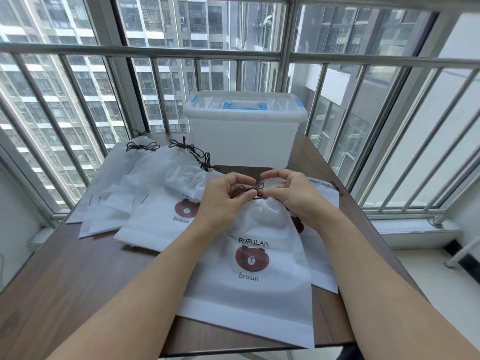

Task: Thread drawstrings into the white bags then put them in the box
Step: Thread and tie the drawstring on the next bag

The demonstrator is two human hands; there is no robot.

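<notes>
Item in work: a white, semi-translucent soft-plastic drawstring bag printed with a brown bear face and the words POPULAR and broun (249, 279), lying flat on the dark wood-grain tabletop (78, 276) directly before the person, its mouth puckered into gathers at the far end; left hand (223, 201) and right hand (293, 196) meet over that gathered mouth, fingers curled narrow, thumb and forefinger tips of each pinching the thin dark brown cord (246, 189), which sits bunched between them; whether a knot is being tied or an end fed through the channel cannot be told. Method, as judged: keep the pinch close to the cord end, hold the gathers still with the idle fingers, draw both ends even so the mouth closes level, and avoid hauling on the film, which looks thin and likely to crease or tear at the hem. Further stock: a fan of like white bags (124, 193) overlapping to the left, corded tops pointing away, dark loops lying loose on them, surfaces matt and lightly wrinkled, bottom hems folded in a flat band; one more bag (324, 203) partly under the right wrist. Receptacle: a frosted translucent rectangular plastic storage box with blue handle and clips (244, 141), lid on, at the far table edge, well apart from the hands
</notes>
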